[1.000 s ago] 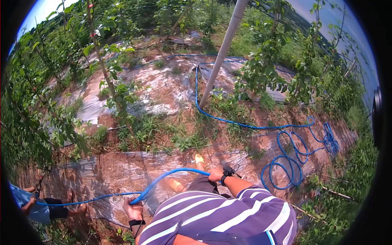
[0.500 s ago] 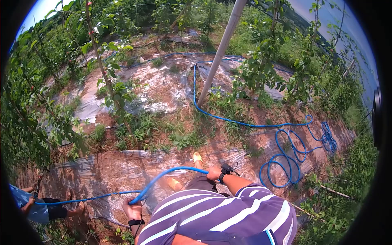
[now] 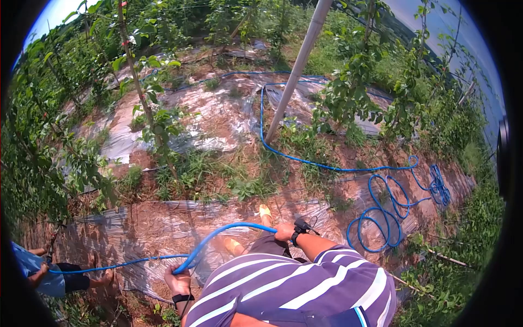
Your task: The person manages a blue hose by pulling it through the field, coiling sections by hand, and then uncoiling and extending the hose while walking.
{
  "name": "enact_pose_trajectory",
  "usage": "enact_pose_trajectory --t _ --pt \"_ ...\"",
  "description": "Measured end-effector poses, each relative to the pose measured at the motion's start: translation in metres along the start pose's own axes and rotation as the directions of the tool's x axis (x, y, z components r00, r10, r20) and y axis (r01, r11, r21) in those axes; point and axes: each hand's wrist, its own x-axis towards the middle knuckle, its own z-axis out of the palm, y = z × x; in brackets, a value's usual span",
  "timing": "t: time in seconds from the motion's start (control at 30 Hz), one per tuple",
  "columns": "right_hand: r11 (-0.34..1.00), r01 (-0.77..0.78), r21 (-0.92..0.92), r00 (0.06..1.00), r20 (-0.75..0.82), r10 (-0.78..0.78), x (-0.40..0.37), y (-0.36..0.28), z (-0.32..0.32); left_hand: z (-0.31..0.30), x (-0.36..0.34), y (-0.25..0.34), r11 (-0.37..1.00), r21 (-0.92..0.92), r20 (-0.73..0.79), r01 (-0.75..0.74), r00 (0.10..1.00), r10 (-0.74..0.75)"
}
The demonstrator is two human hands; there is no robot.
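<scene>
A blue hose [image 3: 218, 231] arches between my two hands in front of the striped shirt. My left hand [image 3: 177, 281], low in the view, is closed around it, with a black band on the wrist. At the other end of the arch my right hand [image 3: 283, 232] grips the hose near my waist; a dark watch is on that wrist. From my left hand the hose runs left along the ground toward another person [image 3: 41, 272], whose hands are near it. Loose loops of blue hose [image 3: 376, 229] lie on the ground to the right.
A slanted pole [image 3: 297, 71] stands ahead, with the hose bending round its base. Young leafy trees [image 3: 143, 92] rise on both sides. Silvery plastic sheeting [image 3: 212, 131] covers parts of the reddish soil. Green weeds [image 3: 253, 188] grow between the strips.
The scene has shifted very slightly in the view. Both of my hands keep their hold on the hose in nearly the same positions.
</scene>
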Motion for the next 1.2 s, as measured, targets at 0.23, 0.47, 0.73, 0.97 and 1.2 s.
enact_pose_trajectory --t 0.23,0.47,0.73,0.97,1.2 --pt "0.994 0.102 0.035 0.993 -0.063 -0.099 0.0 0.002 0.006 -0.005 0.003 0.001 0.998 -0.042 -0.006 0.04 0.999 -0.041" --pt "0.996 0.081 0.045 0.995 -0.063 -0.078 -0.011 -0.003 0.001 -0.018 0.015 -0.001 1.0 0.0 -0.019 0.011 1.0 -0.011" --pt "0.999 0.013 0.035 0.998 -0.064 -0.011 -0.002 0.005 0.018 -0.006 0.009 -0.002 0.999 -0.026 -0.025 0.035 0.999 -0.036" --pt "0.998 0.015 0.065 0.999 -0.037 -0.012 0.004 0.008 0.025 -0.002 0.011 0.0 0.999 -0.002 -0.041 0.038 0.998 -0.038" --pt "0.995 0.045 0.09 0.995 -0.089 -0.037 -0.009 -0.011 0.009 -0.011 0.009 0.001 0.999 -0.027 -0.043 0.018 0.999 -0.019"
